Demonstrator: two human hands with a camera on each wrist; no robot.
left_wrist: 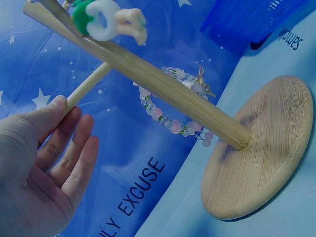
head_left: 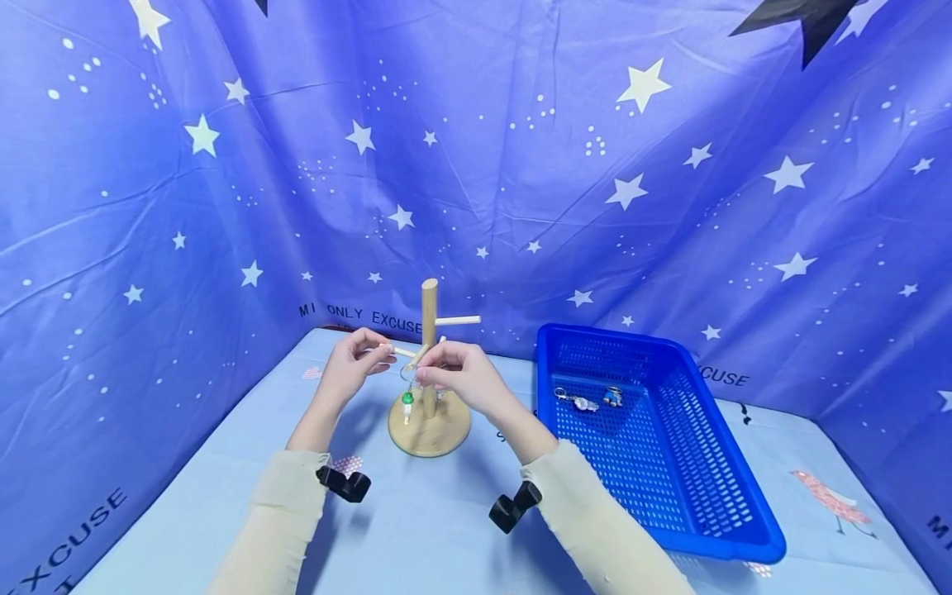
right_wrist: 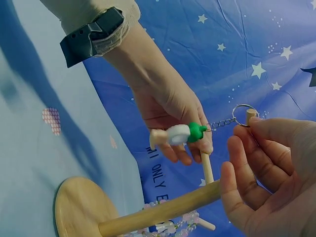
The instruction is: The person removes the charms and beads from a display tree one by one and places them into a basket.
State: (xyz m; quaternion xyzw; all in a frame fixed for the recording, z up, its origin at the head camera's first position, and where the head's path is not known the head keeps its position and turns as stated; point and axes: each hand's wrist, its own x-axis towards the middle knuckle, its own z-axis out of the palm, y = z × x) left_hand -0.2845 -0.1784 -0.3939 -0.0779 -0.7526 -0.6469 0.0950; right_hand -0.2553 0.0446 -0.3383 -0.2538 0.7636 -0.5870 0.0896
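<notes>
A wooden stand [head_left: 429, 330] with a round base [left_wrist: 266, 153] and side pegs stands upright on the table. My left hand [head_left: 351, 365] pinches one side peg [left_wrist: 89, 86] between thumb and fingers. At another peg's tip [right_wrist: 251, 114], my right hand [head_left: 470, 378] pinches the metal ring [right_wrist: 236, 109] of a keychain with thumb and forefinger. The ring appears to loop around that tip. From its short chain hangs a small figure [right_wrist: 178, 134] in green and white with pale legs. A beaded bracelet [left_wrist: 176, 126] in pink and clear beads hangs behind the stand's post.
A blue perforated basket [head_left: 546, 355] stands to the right of the stand. In it lie a keychain [head_left: 583, 403] with a pale charm and a small blue charm [head_left: 613, 397]. A blue starry curtain [head_left: 476, 165] surrounds the light-blue tablecloth [head_left: 416, 529].
</notes>
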